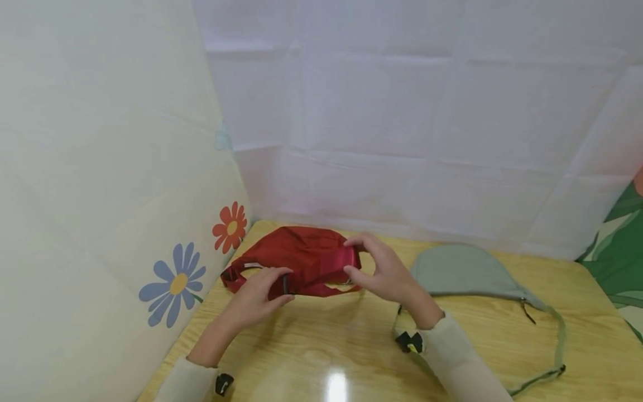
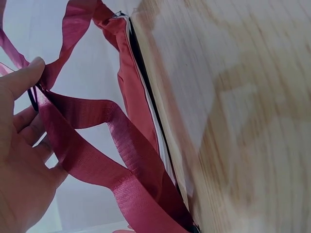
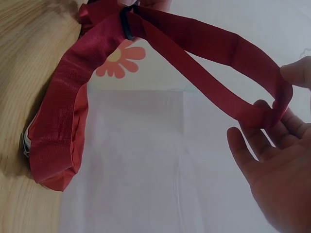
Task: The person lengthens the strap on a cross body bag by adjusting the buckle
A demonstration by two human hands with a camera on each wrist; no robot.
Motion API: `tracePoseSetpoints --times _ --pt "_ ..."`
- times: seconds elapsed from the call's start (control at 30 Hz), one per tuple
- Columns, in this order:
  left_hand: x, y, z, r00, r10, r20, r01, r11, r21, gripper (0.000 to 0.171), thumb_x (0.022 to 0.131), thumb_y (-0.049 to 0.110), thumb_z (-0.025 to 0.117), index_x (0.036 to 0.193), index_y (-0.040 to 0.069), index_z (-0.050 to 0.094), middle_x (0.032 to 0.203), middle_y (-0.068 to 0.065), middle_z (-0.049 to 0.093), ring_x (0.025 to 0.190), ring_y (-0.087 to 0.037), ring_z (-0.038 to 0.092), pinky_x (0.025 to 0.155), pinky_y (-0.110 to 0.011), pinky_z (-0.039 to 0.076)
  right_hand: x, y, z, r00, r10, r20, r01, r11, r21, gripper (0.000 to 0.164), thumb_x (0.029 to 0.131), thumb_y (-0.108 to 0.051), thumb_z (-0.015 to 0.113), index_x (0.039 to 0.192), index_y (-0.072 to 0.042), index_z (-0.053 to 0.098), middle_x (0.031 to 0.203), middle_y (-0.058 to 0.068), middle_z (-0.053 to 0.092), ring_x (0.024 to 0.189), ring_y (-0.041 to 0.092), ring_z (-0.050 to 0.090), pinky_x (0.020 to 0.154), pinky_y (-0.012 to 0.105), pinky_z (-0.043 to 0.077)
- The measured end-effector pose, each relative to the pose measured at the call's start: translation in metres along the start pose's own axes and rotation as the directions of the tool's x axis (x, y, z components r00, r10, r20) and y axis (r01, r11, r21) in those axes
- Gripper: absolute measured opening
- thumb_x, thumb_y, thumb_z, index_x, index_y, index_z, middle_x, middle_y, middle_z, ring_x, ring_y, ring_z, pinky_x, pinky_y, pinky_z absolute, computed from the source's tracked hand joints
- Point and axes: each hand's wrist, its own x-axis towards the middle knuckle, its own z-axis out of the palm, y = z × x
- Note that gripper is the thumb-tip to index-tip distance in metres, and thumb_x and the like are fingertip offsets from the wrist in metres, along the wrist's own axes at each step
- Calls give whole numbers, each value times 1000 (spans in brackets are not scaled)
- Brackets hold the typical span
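Observation:
A red waist bag (image 1: pixel 301 245) lies at the back left of the table, its zipper edge (image 2: pixel 146 77) against the wood in the left wrist view. My left hand (image 1: pixel 256 296) pinches its red strap (image 2: pixel 87 155) at a black slider (image 3: pixel 128 23). To the right, my right hand (image 1: pixel 384 273) holds the folded end of a strap loop (image 3: pixel 238 51), with the thumb on one side and the fingers on the other. The loop is drawn out between both hands, raised over the bag. Part of the bag is hidden behind the strap and hands.
A grey-green waist bag (image 1: pixel 462 271) lies on the table at the right, its strap (image 1: pixel 560 335) curving toward the front. My right forearm crosses over part of that strap. White sheets (image 1: pixel 377 123) stand behind and at the left of the wooden table (image 1: pixel 301 346).

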Motion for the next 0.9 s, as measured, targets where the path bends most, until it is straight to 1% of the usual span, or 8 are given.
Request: tracePoseSetpoints --times 0.1,0.2,0.37,0.47,0.6,0.67,0.73,0.9 --pt "0 0 0 1000 9 -2 -9 1000 -6 49 86 22 83 128 6 63 119 -8 68 113 -28 62 96 -50 51 0 0 2 1000 -25 14 24 999 21 35 92 -8 72 124 -4 58 118 7 64 104 18 61 92 36 53" --pt "1 0 -1 1000 10 9 -10 1000 -17 50 86 22 82 129 7 62 120 -7 67 112 -25 61 95 -47 52 0 -3 4 997 -57 54 55 998 34 37 91 -10 74 125 -5 59 116 4 63 100 15 58 90 35 53" --pt "3 -1 -1 999 31 9 -31 999 -36 52 86 20 83 130 6 61 120 -7 66 110 -24 60 92 -44 53 0 -7 6 986 -104 129 97 994 55 41 89 -14 78 125 -9 60 109 0 61 88 12 53 71 30 52" --pt "4 -1 -2 999 43 6 -43 998 -41 52 85 18 83 130 5 60 120 -7 65 110 -23 59 90 -43 53 -2 -8 7 978 -84 193 66 993 98 41 89 -13 79 125 -11 59 107 1 60 85 12 54 65 26 53" --pt "5 0 -6 999 48 9 -48 997 -52 52 85 16 83 131 5 60 122 -6 65 110 -23 58 90 -43 53 -6 -9 7 955 -48 292 7 990 141 40 89 -12 78 124 -10 57 113 3 61 93 12 57 72 29 58" --pt "6 0 -7 998 58 8 -58 997 -59 53 85 14 83 131 5 60 122 -6 65 111 -23 59 90 -44 53 -9 -9 8 941 -53 333 0 987 158 40 89 -11 77 123 -9 57 114 3 61 94 11 58 74 29 58" --pt "6 -1 -9 998 64 10 -63 996 -66 52 85 13 83 131 5 60 123 -6 65 112 -24 59 91 -44 53 -12 -9 9 931 -72 358 13 986 164 40 89 -11 78 123 -9 57 114 3 61 93 10 57 75 26 56" --pt "6 -2 -11 997 72 -3 -72 993 -92 52 84 9 83 131 6 60 125 -6 65 115 -26 59 93 -47 52 -19 -5 13 924 -111 367 74 991 112 40 89 -14 80 122 -8 59 119 2 62 106 11 57 90 29 52"
